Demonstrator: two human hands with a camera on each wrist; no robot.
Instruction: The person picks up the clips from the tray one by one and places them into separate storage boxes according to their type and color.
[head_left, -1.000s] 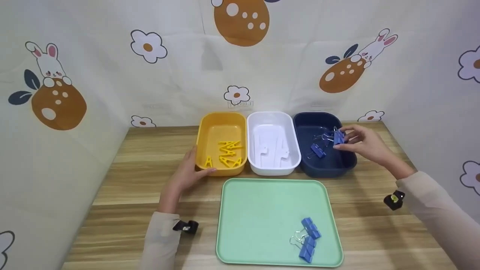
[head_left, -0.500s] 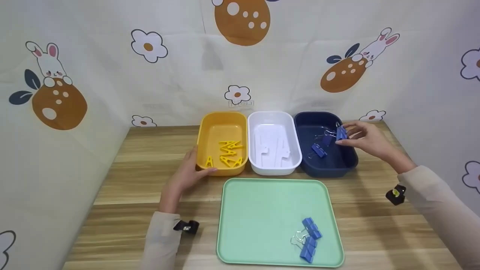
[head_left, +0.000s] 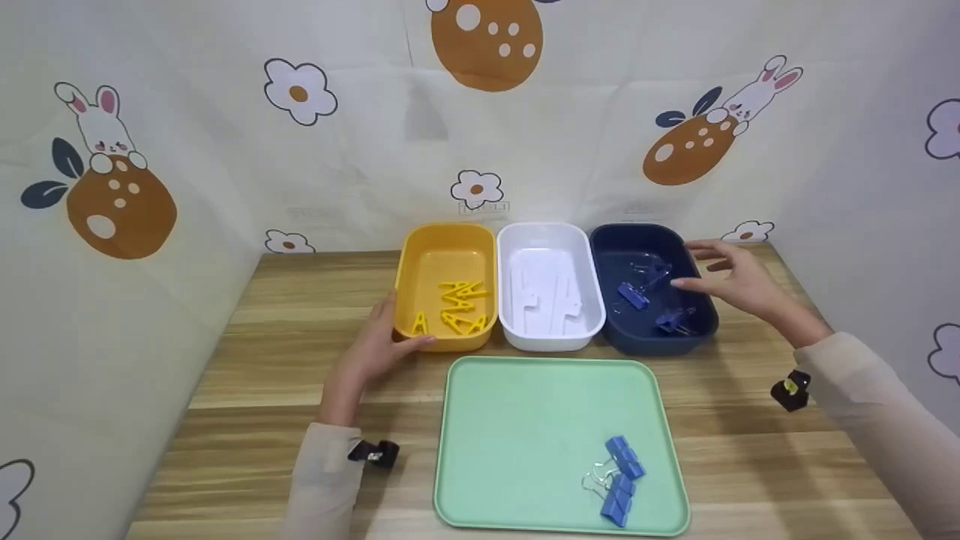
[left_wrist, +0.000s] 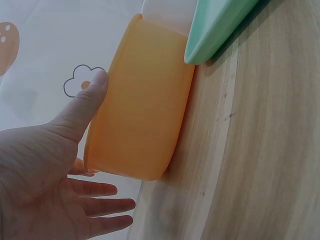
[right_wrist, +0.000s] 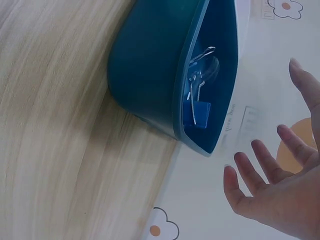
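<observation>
My left hand [head_left: 371,341] rests against the near left corner of the yellow bin [head_left: 442,262]. Its thumb lies on the rim, and the other fingers stretch out along the side in the left wrist view. Above the right edge of the navy bin [head_left: 652,345] hovers my right hand [head_left: 739,281], fingers spread and holding nothing. Inside that bin lie blue binder clips, one near the middle [head_left: 634,295] and one toward the near right corner [head_left: 671,321]; another sits partly behind them. Their wire handles show in the right wrist view.
Between the coloured bins stands a white bin [head_left: 547,259] with white pieces inside. Several yellow clips [head_left: 457,304] lie in the yellow bin. In front, a green tray [head_left: 525,427] carries blue binder clips [head_left: 618,501] at its right side. A patterned cloth [head_left: 375,165] hangs behind.
The right hand has let go of a blue binder clip, which now lies in the near right part of the navy bin. The left hand stays at the yellow bin.
</observation>
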